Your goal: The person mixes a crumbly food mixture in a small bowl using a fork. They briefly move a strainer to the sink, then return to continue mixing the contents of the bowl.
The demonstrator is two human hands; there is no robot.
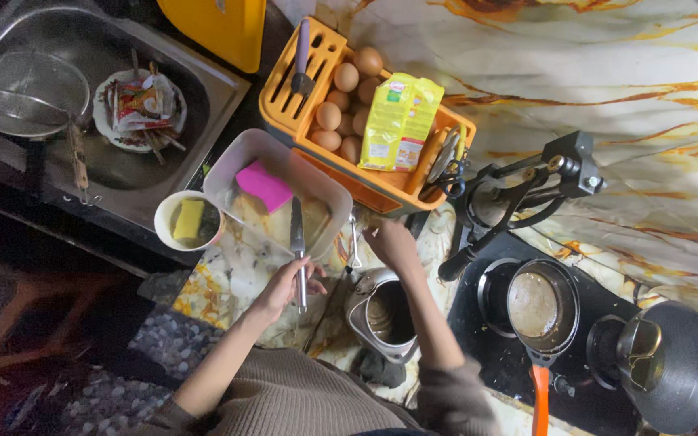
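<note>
On a marble-patterned kitchen counter, a clear rectangular plastic tub holds a pink sponge. Just beside its left end, a small round white cup contains a yellow sponge. Behind the tub, an orange slotted plastic basket carries brown eggs, a yellow-green food packet and a purple-handled utensil. A steel sink at upper left holds a wire-mesh strainer and a white plate piled with wrappers and chopsticks.

The person's left hand has its fingers curled around the metal handle of a steel table knife, the blade pointing away over the tub's rim. The right hand reaches toward the basket's front edge with the fingers turned downward; whether they are gripping anything cannot be told. Between the two forearms stands an open steel kettle.

To the right, a black gas hob bears a small frying pan with an orange handle and a dark lidded pot. Dark floor lies below the counter at left.
</note>
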